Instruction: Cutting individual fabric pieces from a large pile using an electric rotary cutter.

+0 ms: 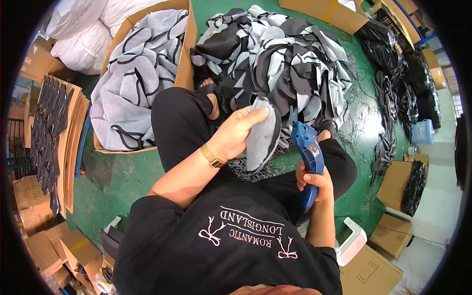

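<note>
My left hand [235,132] pinches a curved, light grey fabric piece [260,140] with a dark edge, holding it upright in front of my lap. In my right hand [314,179] is a blue handheld electric cutter [310,147], gripped round its handle. Its narrow blade points away from me, just right of the fabric piece and apart from it. Beyond both hands a large heap of grey and black fabric pieces [290,59] lies on the floor by my feet. Thin cut trimmings [243,169] are scattered beneath the held piece.
Left of my knee stands a cardboard box [191,44] full of grey fabric with black edging [142,83]. Black fabric pieces [49,132] hang over cardboard sheets at the far left. Black plastic bags [383,44] and a light blue bucket [423,132] line the right side of the green floor [364,187].
</note>
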Available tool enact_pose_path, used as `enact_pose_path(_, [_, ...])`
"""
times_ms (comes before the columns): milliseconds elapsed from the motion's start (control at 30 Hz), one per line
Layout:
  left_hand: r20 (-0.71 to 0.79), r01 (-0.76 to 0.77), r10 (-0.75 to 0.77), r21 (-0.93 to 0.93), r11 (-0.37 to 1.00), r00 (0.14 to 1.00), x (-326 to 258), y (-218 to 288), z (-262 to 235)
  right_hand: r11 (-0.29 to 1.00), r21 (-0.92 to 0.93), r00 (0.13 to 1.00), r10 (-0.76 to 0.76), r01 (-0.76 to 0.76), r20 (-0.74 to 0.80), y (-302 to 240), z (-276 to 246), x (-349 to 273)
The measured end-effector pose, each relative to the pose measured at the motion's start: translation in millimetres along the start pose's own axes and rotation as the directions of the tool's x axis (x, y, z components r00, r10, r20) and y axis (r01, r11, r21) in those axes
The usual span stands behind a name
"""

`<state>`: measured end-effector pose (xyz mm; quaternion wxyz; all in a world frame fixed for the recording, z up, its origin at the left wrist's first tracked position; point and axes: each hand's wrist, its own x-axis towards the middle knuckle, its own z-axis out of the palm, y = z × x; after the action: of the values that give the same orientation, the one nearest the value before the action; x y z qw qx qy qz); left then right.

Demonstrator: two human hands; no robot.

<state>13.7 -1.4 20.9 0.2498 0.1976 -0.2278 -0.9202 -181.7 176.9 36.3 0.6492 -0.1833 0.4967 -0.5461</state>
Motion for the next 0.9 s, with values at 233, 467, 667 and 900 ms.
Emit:
enact_pose_path(233, [-0.062, -0.198, 0.218, 0.229, 0.953, 0.974, 6.2, -6.8, 2.1, 0.972, -0.236, 0.999, -0.002, -0.01, -0.05, -11.3, 4.8, -14.0])
enact_pose_path(467, [-0.004, -0.207, 0.239, 0.488, 0.848, 0.971, -2.0, -6.2, 2.3, 0.9, -0.425, 0.993, 0.053, -0.093, -0.106, -21.1, 6.2, -16.0])
enact_pose_path(667, [0.022, -0.175, 0.207, 0.629, 0.758, 0.978, -8.0, -1.5, -0.3, 0.899, -0.426, 0.993, 0.069, -0.104, -0.098, -27.7, 3.4, -15.2])
enact_pose_path(900, [0.077, -0.167, 0.162, 0.725, 0.668, 0.984, -11.5, 6.7, 1.7, 0.907, -0.396, 0.99, 0.125, -0.143, -0.071, -30.5, -4.5, -15.0])
